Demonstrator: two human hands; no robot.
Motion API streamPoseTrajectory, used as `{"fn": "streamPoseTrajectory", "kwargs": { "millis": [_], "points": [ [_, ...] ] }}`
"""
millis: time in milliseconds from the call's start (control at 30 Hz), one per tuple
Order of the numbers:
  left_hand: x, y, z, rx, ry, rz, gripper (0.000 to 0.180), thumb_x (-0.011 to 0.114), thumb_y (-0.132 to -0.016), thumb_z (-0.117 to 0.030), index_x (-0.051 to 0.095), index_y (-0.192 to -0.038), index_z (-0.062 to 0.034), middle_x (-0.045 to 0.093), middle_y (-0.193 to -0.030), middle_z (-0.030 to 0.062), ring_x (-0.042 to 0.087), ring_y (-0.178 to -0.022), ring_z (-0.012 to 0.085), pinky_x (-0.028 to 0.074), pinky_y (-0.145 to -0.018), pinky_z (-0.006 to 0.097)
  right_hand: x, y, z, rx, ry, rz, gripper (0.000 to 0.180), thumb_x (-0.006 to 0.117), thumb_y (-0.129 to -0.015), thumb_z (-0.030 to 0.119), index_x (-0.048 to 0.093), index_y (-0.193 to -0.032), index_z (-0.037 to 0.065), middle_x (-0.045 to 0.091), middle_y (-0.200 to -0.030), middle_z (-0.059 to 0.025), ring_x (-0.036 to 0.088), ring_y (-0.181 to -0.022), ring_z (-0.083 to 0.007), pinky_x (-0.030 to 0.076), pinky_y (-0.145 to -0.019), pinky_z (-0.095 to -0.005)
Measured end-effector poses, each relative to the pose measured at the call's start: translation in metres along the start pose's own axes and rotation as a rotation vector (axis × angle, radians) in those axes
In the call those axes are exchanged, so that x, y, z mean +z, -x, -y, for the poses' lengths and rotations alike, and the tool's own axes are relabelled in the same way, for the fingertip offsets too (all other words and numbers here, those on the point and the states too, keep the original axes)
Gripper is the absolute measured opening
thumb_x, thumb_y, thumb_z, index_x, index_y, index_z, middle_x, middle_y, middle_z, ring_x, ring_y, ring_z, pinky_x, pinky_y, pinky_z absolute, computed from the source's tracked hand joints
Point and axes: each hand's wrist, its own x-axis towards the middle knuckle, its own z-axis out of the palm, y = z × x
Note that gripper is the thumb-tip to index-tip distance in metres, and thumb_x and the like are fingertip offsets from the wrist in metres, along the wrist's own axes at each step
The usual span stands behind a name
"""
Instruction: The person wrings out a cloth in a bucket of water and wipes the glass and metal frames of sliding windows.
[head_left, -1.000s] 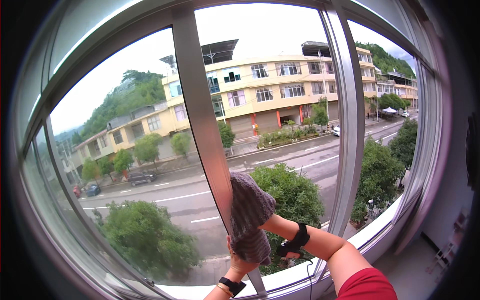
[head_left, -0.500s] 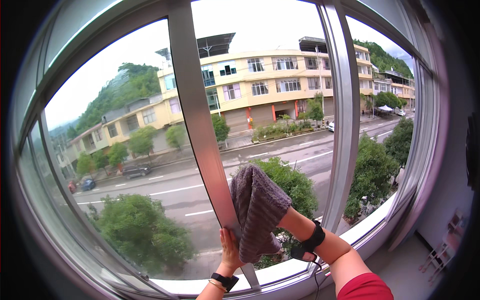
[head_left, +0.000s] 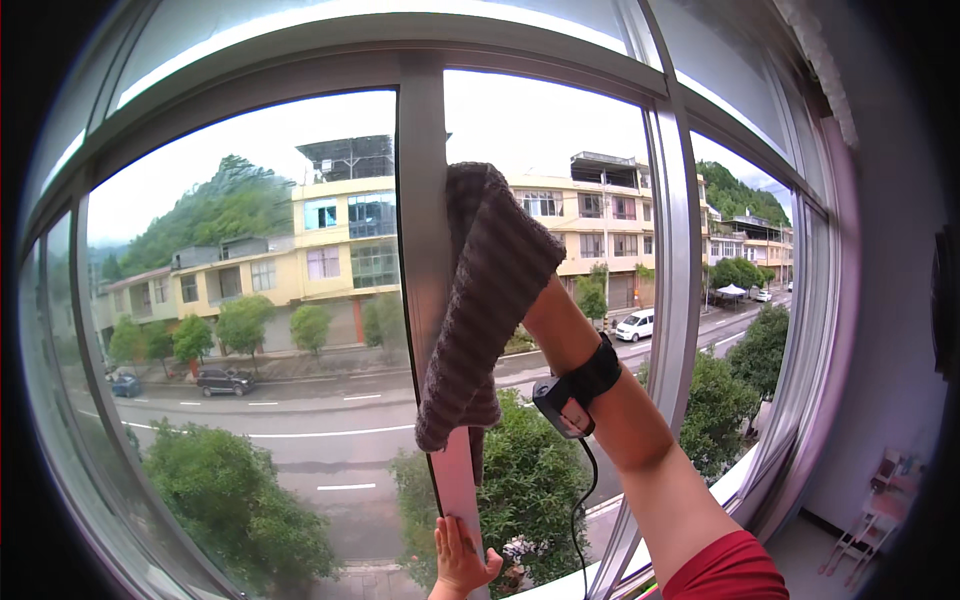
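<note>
A grey-brown ribbed towel (head_left: 490,270) drapes over my right hand, against the metal upright (head_left: 424,130) of the window. It covers that hand's fingers; only the wrist (head_left: 553,312) and forearm show below it. One end of the towel hangs lower, across the upright. Low on the same upright, my left hand (head_left: 460,562) rests with its fingers stretched upward along the metal and the thumb apart, holding nothing. A black strap with a small boxy device (head_left: 568,400) is around my right wrist, and a dark cable hangs from it.
Glass panes flank the upright, and a second metal upright (head_left: 672,240) stands to the right. Outside are trees, a road with vehicles and yellow buildings. At the lower right indoors stands a small white and pink chair-like item (head_left: 865,525) by the wall.
My right hand has moved up the upright with the towel. The view has tilted upward, so my left hand now sits lower in the picture, still on the upright.
</note>
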Motion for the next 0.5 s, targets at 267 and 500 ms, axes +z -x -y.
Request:
{"fn": "streamPoseTrajectory", "kwargs": {
  "millis": [267,500],
  "points": [
    [0.023,0.012,0.015,-0.050,-0.051,0.127,0.075,0.052,-0.077,-0.031,0.030,-0.129,0.0185,0.023,-0.139,0.0371,0.018,-0.133,0.0494,0.016,-0.110,0.052,0.050,-0.101,-0.049,0.064,0.246,-0.129,0.046,0.048,-0.086,0.011,0.041,-0.129,-0.002,0.038,-0.135,-0.0244,0.039,-0.124,-0.0374,0.025,-0.107,-0.0437],
    [0.041,0.017,0.024,0.010,-0.206,0.034,0.069,0.050,-0.079,-0.033,0.037,-0.128,0.0152,0.031,-0.139,0.0298,0.026,-0.132,0.0447,0.021,-0.110,0.048,0.037,-0.148,-0.060,0.256,-0.007,0.177,0.034,0.057,-0.081,0.020,0.053,-0.103,-0.004,0.055,-0.099,-0.0261,0.051,-0.097,-0.0429,0.041,-0.084,-0.0491]
  ]
}}
